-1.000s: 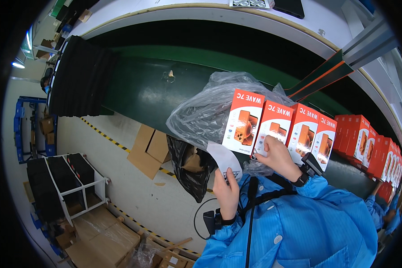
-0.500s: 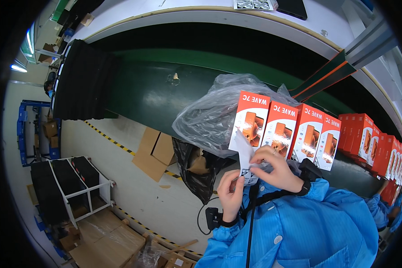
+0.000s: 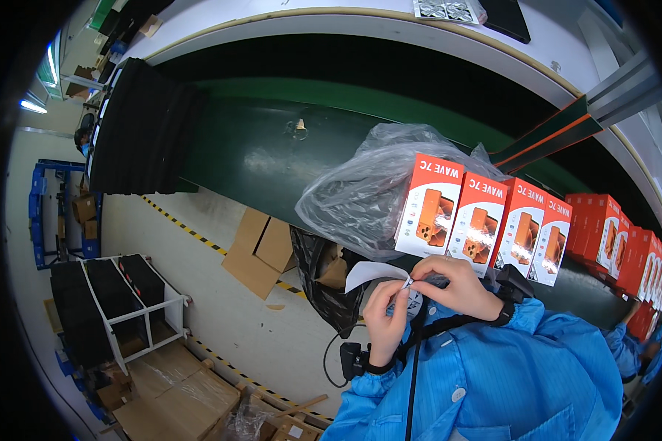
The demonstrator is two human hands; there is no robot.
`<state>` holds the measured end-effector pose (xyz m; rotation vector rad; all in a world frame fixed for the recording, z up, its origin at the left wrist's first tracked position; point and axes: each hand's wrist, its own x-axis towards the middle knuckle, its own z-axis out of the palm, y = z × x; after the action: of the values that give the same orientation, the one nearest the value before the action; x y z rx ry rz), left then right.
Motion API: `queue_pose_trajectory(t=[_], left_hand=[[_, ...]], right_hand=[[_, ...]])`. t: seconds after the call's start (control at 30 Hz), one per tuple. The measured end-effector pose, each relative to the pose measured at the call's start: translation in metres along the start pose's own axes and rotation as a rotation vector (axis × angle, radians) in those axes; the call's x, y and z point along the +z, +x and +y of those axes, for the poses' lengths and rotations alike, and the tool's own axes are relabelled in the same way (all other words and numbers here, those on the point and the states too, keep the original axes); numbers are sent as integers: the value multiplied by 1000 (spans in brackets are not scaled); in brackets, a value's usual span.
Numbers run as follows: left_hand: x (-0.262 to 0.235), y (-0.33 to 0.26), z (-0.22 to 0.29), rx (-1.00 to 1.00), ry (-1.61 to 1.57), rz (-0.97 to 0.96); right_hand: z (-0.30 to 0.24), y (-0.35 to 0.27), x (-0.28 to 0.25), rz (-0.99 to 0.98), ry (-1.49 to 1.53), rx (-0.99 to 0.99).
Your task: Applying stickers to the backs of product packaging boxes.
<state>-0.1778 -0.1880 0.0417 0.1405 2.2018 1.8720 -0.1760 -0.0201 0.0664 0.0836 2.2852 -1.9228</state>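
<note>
A thin white label sheet (image 3: 366, 275) curls out to the left of my fingers, and a dark-printed part of it shows below them. My left hand (image 3: 385, 320) is closed on the sheet with thumb and fingers pinched. Against it, my right hand (image 3: 460, 289) also pinches the sheet, its fingertips touching those of the left. Just beyond my hands four stand out as several red and white phone boxes (image 3: 428, 207) in a row, printed with an orange phone. Small silver patterned patches show at the lower corners of some boxes.
Crumpled clear plastic (image 3: 360, 195) lies behind the boxes on the dark green bench (image 3: 261, 147). More red boxes (image 3: 596, 228) line the right. Below the bench edge are a black bag (image 3: 320, 294) and an open carton (image 3: 261, 250). A white-framed cart (image 3: 151, 312) stands left.
The white sheet has swung from pointing up over the boxes to curling out leftward. My fingertips have drawn together, and the view has shifted slightly.
</note>
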Motion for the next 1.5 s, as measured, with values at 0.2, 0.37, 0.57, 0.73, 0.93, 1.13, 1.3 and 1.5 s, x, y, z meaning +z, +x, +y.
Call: queue_pose_trajectory(t=[0.2,0.37,0.57,0.73,0.93,1.13,1.3,1.5], left_hand=[[-11,20,-8,182,556,31],[-31,21,-33,72,532,283],[-32,23,-31,-16,383,345],[-32,21,-36,-15,366,321],[-34,22,-38,-3,385,331],[-32,26,-31,16,379,358],[-38,28,-44,-122,-386,216],[0,98,-67,-355,-690,-61]], right_hand=[[4,18,0,-110,-98,40],[32,40,-2,12,-128,215],[39,53,3,54,-252,246],[42,54,7,105,-261,274],[44,54,9,77,-334,211],[44,54,10,195,-548,11],[24,29,-19,272,-347,50],[50,-55,-48,509,-262,167]])
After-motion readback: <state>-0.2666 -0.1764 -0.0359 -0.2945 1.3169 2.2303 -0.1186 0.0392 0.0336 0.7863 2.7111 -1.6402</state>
